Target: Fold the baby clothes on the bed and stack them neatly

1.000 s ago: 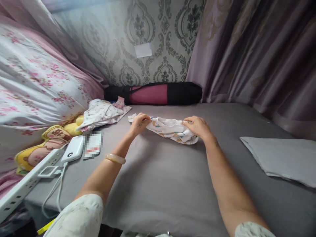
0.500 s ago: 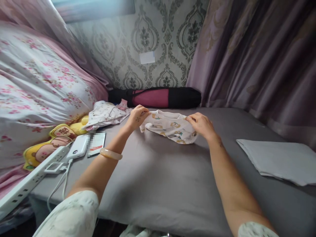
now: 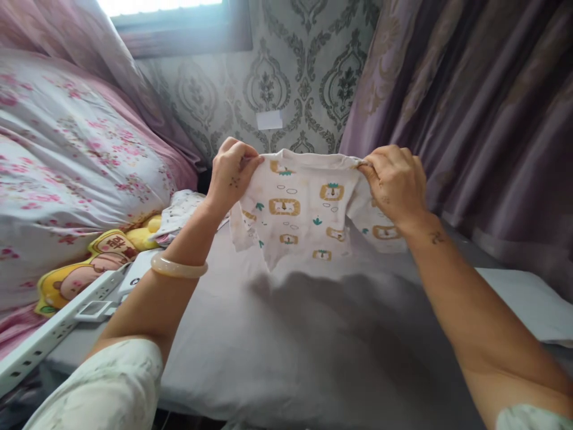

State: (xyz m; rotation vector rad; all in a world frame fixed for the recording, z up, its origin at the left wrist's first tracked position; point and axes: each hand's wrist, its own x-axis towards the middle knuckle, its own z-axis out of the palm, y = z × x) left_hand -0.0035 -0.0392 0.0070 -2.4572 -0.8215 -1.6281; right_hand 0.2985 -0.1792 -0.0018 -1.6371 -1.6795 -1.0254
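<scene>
The small white fabric shirt with tan lion prints (image 3: 307, 209) hangs higher and more unfurled than a moment ago — its printed side now open to view — mid-frame over the grey cloth-covered surface (image 3: 268, 358). Left hand (image 3: 233, 173) and right hand (image 3: 397, 182) each grip a shoulder, fingers clamped.

Pale sleeves (image 3: 105, 382), a smooth bangle (image 3: 179, 266), small dark markings (image 3: 234, 181) too!
Round the left forearm (image 3: 145, 307) sits that bangle, creamy, glossy, faintly tan; dark specks cluster on the left hand (image 3: 224, 170), an angular dark figure marks the right wrist (image 3: 436, 237), and those whitish sleeves, softly patterned in grey-green, stop around the elbows.
</scene>
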